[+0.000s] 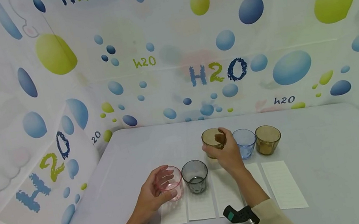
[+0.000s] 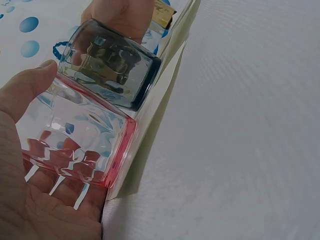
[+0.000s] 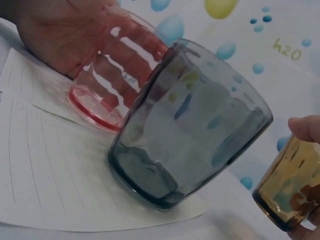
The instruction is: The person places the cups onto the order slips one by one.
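Note:
My left hand (image 1: 152,196) holds a pink-tinted glass (image 1: 176,178), fingers round its far side and thumb along the near side. This glass stands upright on a lined paper strip. Right beside it is a grey glass (image 1: 196,177), upright on another strip and not held. With thumb and fingers my right hand (image 1: 229,154) grips an amber glass (image 1: 210,138) behind the strips. In the right wrist view that amber glass (image 3: 285,185) shows only partly, at the right edge. A blue glass (image 1: 244,141) and a second amber glass (image 1: 268,141) stand side by side to the right.
Several lined paper strips (image 1: 284,185) lie in a row on the white-covered table (image 1: 336,164). A white wall covering (image 1: 175,88) with blue and green drops rises behind the table and on the left. Dark wrist devices (image 1: 241,214) sit at both cuffs.

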### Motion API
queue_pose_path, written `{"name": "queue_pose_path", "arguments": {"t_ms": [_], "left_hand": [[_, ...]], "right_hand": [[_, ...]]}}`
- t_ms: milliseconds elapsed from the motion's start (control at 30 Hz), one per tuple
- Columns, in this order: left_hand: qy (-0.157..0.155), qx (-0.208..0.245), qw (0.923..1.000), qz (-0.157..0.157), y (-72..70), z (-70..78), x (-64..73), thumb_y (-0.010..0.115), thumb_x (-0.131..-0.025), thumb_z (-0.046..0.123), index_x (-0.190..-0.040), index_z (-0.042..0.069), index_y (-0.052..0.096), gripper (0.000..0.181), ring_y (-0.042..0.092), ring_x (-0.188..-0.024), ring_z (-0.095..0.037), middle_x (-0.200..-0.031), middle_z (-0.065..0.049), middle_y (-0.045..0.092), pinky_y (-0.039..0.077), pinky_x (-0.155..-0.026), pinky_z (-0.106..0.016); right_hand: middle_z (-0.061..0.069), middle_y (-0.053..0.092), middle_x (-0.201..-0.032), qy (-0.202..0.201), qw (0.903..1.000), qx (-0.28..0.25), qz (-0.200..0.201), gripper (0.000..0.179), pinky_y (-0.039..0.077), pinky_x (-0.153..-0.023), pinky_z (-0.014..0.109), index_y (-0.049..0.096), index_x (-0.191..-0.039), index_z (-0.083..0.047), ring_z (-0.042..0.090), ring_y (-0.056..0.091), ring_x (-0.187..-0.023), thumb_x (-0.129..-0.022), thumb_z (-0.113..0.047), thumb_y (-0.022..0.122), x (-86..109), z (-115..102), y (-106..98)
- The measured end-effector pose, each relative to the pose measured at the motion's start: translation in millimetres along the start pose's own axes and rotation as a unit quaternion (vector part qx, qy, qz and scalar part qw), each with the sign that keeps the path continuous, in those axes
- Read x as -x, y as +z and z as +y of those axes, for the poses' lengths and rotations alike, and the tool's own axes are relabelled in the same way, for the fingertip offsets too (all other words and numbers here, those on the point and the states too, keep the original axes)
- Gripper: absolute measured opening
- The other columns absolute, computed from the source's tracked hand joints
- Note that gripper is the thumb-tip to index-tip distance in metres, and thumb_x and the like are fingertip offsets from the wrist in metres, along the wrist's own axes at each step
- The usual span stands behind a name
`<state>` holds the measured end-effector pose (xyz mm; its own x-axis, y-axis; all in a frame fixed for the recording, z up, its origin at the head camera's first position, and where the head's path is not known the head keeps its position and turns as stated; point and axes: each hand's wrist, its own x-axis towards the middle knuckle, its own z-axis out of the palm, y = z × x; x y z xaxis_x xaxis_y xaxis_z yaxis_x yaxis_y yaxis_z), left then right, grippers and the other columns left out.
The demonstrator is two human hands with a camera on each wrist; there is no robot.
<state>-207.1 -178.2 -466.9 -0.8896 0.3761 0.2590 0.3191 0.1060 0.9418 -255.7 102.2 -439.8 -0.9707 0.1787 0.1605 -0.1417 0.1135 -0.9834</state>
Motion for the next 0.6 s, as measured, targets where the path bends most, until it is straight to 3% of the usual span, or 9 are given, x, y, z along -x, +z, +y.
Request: {"name": "queue_pose_path", "arguments": {"t_ms": [333, 600], "left_hand": [[0.005, 0.013, 0.9999, -0.005, -0.3, -2.1, -1.3, 0.077, -0.085, 0.005, -0.150, 0.004, 0.039, 0.075, 0.052, -0.132, -0.043, -0.142, -0.024, 0.055, 0.049, -0.102, -0.023], [0.001, 0.017, 0.9999, -0.001, -1.0, -3.8, -1.1, 0.077, -0.085, 0.003, -0.149, 0.003, 0.039, 0.075, 0.053, -0.131, -0.042, -0.141, -0.025, 0.056, 0.050, -0.102, -0.024]], "right_hand": [[0.012, 0.055, -0.136, -0.014, 0.9998, -0.006, 0.014, 0.083, 0.047, -0.098, 0.042, 0.038, -0.151, -0.009, 0.029, 0.051, -0.126, -0.083, -0.024, 0.084, 0.6, -9, -5], [0.013, 0.054, -0.136, -0.017, 0.9994, -0.031, 0.001, 0.081, 0.050, -0.097, 0.037, 0.040, -0.150, -0.012, 0.030, 0.052, -0.127, -0.083, -0.022, 0.085, 3.6, -24, -8]]}}
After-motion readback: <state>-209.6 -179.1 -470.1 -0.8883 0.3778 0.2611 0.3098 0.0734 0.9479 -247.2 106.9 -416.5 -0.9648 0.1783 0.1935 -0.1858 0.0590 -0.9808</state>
